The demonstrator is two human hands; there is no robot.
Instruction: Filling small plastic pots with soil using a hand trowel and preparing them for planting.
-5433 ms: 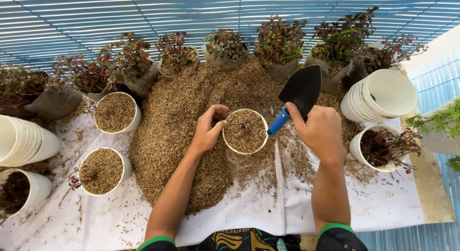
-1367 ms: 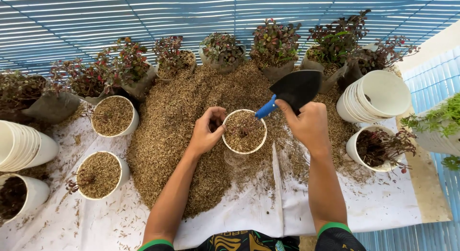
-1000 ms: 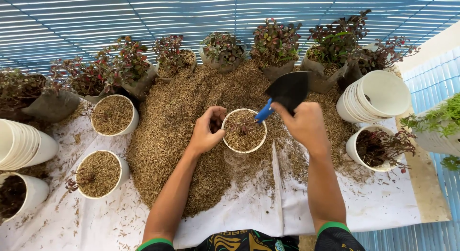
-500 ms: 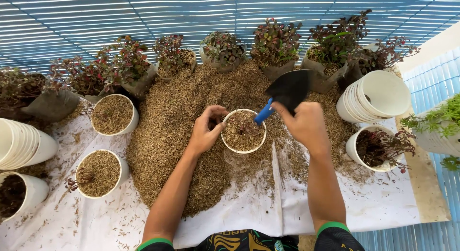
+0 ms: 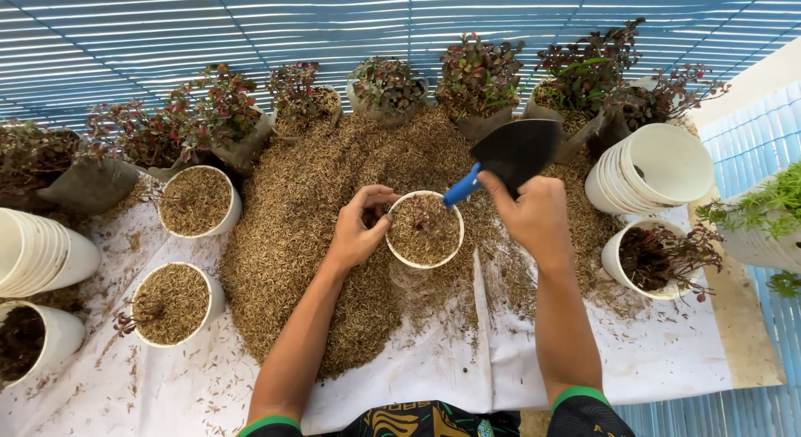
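Our L hand (image 5: 359, 232) grips white pot (image 5: 425, 229) rim to steady it; R hand (image 5: 534, 216) fists trowel (image 5: 509, 157), blade up over husk pile (image 5: 300, 237).

Stacked white cups (image 5: 651, 174), potted red-leaved plants (image 5: 480, 70) and two filled pots (image 5: 196, 202).

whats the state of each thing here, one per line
left hand: gripping the centre pot's rim
right hand: holding the trowel
trowel: raised, blade empty
centre pot: upright, filled with husk
two pots on the left: upright, full
stacked pots: empty, lying on their side
husk pile: spread loose on the white sheet
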